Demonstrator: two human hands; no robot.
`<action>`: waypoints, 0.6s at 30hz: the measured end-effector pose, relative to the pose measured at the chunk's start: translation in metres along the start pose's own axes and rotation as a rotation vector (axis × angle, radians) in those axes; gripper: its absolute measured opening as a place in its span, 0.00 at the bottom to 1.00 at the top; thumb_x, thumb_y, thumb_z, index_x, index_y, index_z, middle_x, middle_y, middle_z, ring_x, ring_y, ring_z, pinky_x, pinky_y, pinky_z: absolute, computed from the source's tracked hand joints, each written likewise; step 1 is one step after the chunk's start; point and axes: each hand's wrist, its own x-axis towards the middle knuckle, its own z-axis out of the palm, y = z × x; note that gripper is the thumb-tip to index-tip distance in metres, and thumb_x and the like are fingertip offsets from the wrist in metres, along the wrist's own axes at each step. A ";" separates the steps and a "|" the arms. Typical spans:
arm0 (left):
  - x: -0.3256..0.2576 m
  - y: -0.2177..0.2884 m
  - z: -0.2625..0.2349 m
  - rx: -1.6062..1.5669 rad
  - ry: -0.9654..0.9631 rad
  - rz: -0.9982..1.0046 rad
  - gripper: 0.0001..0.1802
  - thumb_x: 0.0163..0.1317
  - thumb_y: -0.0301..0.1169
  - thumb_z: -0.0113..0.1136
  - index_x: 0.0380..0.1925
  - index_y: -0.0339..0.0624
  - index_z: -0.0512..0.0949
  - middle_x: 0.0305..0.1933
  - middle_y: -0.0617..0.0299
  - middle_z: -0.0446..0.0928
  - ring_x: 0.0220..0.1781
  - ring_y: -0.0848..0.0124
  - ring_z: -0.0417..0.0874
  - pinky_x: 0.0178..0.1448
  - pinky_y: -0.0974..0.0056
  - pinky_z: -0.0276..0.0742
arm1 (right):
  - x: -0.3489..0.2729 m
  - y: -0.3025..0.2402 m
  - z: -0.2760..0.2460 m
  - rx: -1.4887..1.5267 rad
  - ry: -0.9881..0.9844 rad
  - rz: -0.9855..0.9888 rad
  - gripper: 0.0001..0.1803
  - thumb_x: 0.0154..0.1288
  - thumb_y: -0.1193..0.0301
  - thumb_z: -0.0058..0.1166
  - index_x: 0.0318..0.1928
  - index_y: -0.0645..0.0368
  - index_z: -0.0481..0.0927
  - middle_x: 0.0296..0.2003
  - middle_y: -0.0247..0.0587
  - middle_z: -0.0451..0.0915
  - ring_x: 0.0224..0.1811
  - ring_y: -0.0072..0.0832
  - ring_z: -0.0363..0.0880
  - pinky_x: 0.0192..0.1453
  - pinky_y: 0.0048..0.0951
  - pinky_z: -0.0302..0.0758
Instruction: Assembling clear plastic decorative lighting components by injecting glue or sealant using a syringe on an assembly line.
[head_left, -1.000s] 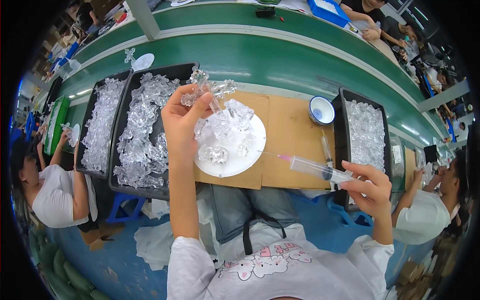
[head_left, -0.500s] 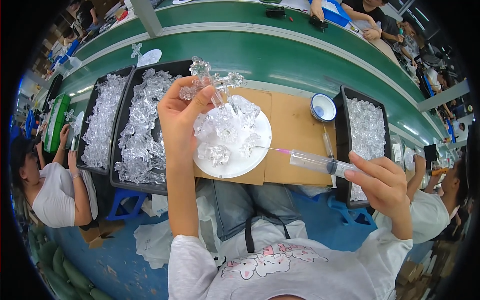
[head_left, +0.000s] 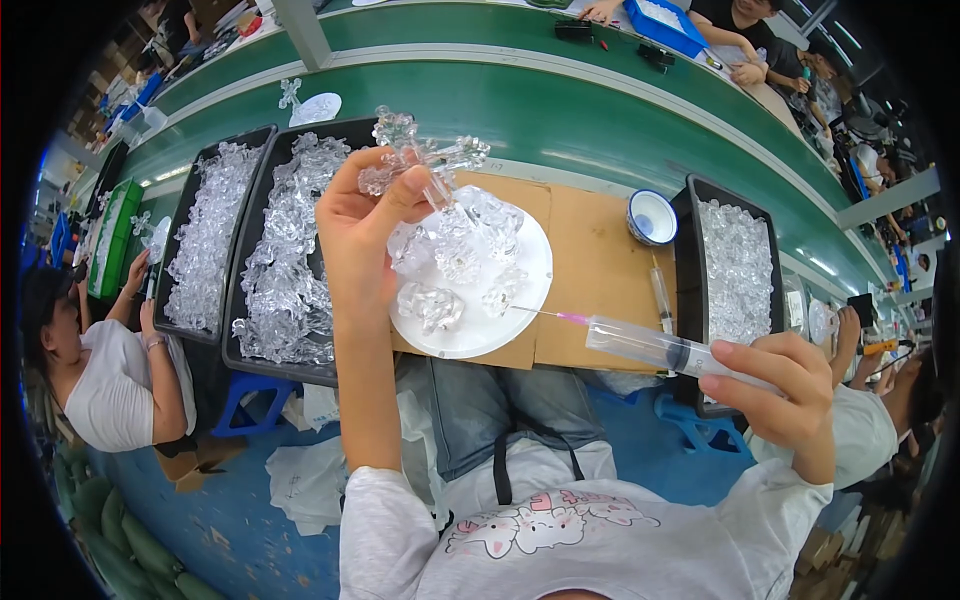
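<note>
Pinching a clear crystal piece, left grip stays apart from right grip clamping syringe.

Plate between two trays

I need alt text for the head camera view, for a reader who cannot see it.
A person's left hand holds up a clear crystal ornament while the right hand holds a syringe, needle toward a white plate of crystal pieces. Black trays of crystal parts sit on both sides.
</note>
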 end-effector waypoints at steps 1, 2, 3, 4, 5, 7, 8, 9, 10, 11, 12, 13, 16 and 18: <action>0.000 0.000 0.000 -0.001 -0.001 0.000 0.11 0.50 0.23 0.65 0.35 0.35 0.76 0.33 0.58 0.79 0.33 0.73 0.81 0.39 0.65 0.83 | 0.001 0.000 0.000 -0.015 -0.006 -0.020 0.14 0.38 0.77 0.56 0.32 0.57 0.83 0.39 0.44 0.80 0.25 0.29 0.72 0.25 0.22 0.70; -0.001 0.001 0.000 0.003 0.005 -0.009 0.11 0.50 0.23 0.65 0.35 0.35 0.76 0.33 0.58 0.79 0.33 0.72 0.81 0.39 0.65 0.83 | 0.002 0.000 0.000 -0.031 -0.012 -0.041 0.14 0.37 0.76 0.56 0.32 0.57 0.83 0.39 0.43 0.80 0.25 0.28 0.72 0.25 0.22 0.70; -0.002 0.002 -0.001 0.009 0.014 -0.017 0.11 0.50 0.23 0.65 0.35 0.36 0.76 0.33 0.58 0.79 0.33 0.72 0.81 0.39 0.65 0.82 | 0.004 0.000 0.000 -0.029 -0.012 -0.042 0.14 0.37 0.76 0.56 0.32 0.57 0.83 0.39 0.43 0.80 0.25 0.28 0.72 0.25 0.22 0.70; -0.003 0.002 -0.002 0.010 0.016 -0.018 0.11 0.50 0.23 0.65 0.35 0.36 0.76 0.33 0.58 0.79 0.33 0.72 0.81 0.39 0.65 0.82 | 0.005 0.000 0.000 -0.036 -0.018 -0.061 0.14 0.37 0.75 0.57 0.31 0.56 0.83 0.39 0.42 0.80 0.25 0.28 0.72 0.24 0.21 0.69; -0.003 0.003 -0.003 0.015 0.020 -0.016 0.11 0.50 0.22 0.64 0.35 0.35 0.76 0.33 0.57 0.79 0.33 0.72 0.81 0.38 0.65 0.83 | 0.007 0.000 0.000 -0.042 -0.024 -0.080 0.15 0.36 0.73 0.58 0.31 0.56 0.83 0.39 0.41 0.80 0.25 0.28 0.72 0.23 0.21 0.68; -0.003 0.002 -0.002 0.012 0.019 -0.016 0.11 0.50 0.22 0.64 0.35 0.35 0.76 0.33 0.57 0.79 0.33 0.72 0.81 0.38 0.65 0.83 | 0.008 -0.001 -0.002 -0.064 -0.026 -0.099 0.15 0.34 0.72 0.58 0.31 0.55 0.83 0.39 0.40 0.80 0.25 0.27 0.71 0.23 0.20 0.67; -0.003 0.002 -0.001 0.004 0.007 -0.016 0.11 0.51 0.21 0.64 0.35 0.35 0.76 0.33 0.57 0.79 0.33 0.72 0.82 0.39 0.65 0.82 | 0.009 -0.001 -0.003 -0.083 -0.026 -0.121 0.16 0.33 0.71 0.58 0.31 0.55 0.83 0.39 0.39 0.80 0.25 0.27 0.71 0.22 0.20 0.66; -0.003 0.003 -0.001 -0.001 -0.003 -0.015 0.11 0.51 0.21 0.64 0.35 0.35 0.75 0.33 0.57 0.79 0.33 0.71 0.82 0.39 0.65 0.82 | 0.011 -0.002 -0.004 -0.082 -0.025 -0.121 0.16 0.33 0.71 0.58 0.31 0.55 0.83 0.39 0.39 0.80 0.25 0.27 0.71 0.22 0.20 0.66; -0.003 0.005 0.000 0.001 -0.003 -0.016 0.11 0.51 0.21 0.64 0.35 0.35 0.75 0.33 0.57 0.79 0.33 0.71 0.82 0.39 0.65 0.82 | 0.014 -0.002 -0.005 -0.091 -0.027 -0.131 0.15 0.34 0.73 0.57 0.31 0.55 0.82 0.38 0.39 0.81 0.23 0.24 0.71 0.20 0.17 0.66; -0.003 0.008 0.001 0.006 -0.002 -0.018 0.11 0.51 0.21 0.63 0.35 0.34 0.75 0.33 0.57 0.79 0.33 0.72 0.82 0.39 0.66 0.82 | 0.015 -0.002 -0.006 -0.099 -0.028 -0.140 0.14 0.36 0.74 0.57 0.31 0.55 0.82 0.36 0.39 0.81 0.21 0.22 0.70 0.17 0.14 0.66; -0.004 0.009 0.001 0.014 0.000 -0.019 0.11 0.51 0.21 0.63 0.35 0.34 0.75 0.33 0.57 0.79 0.33 0.72 0.82 0.39 0.66 0.82 | 0.015 -0.002 -0.005 -0.096 -0.026 -0.141 0.14 0.36 0.74 0.57 0.31 0.55 0.82 0.36 0.39 0.81 0.21 0.22 0.70 0.17 0.14 0.66; -0.004 0.009 0.001 0.018 0.001 -0.020 0.11 0.51 0.21 0.63 0.35 0.34 0.75 0.33 0.57 0.79 0.33 0.72 0.82 0.39 0.66 0.82 | 0.015 -0.001 -0.004 -0.093 -0.014 -0.151 0.14 0.36 0.74 0.57 0.31 0.55 0.82 0.36 0.39 0.81 0.21 0.22 0.70 0.17 0.14 0.66; -0.004 0.009 0.002 0.049 0.000 -0.043 0.11 0.51 0.20 0.63 0.35 0.34 0.75 0.33 0.57 0.79 0.32 0.72 0.82 0.39 0.66 0.82 | 0.011 0.000 0.000 -0.080 0.008 -0.144 0.14 0.36 0.75 0.57 0.31 0.55 0.82 0.36 0.38 0.81 0.21 0.22 0.70 0.17 0.14 0.65; -0.004 0.008 0.002 0.116 -0.004 -0.042 0.14 0.51 0.22 0.63 0.39 0.36 0.74 0.35 0.56 0.79 0.32 0.69 0.82 0.38 0.66 0.82 | 0.007 0.002 0.002 -0.071 0.019 -0.125 0.15 0.36 0.75 0.57 0.31 0.54 0.82 0.36 0.38 0.81 0.22 0.22 0.70 0.17 0.14 0.65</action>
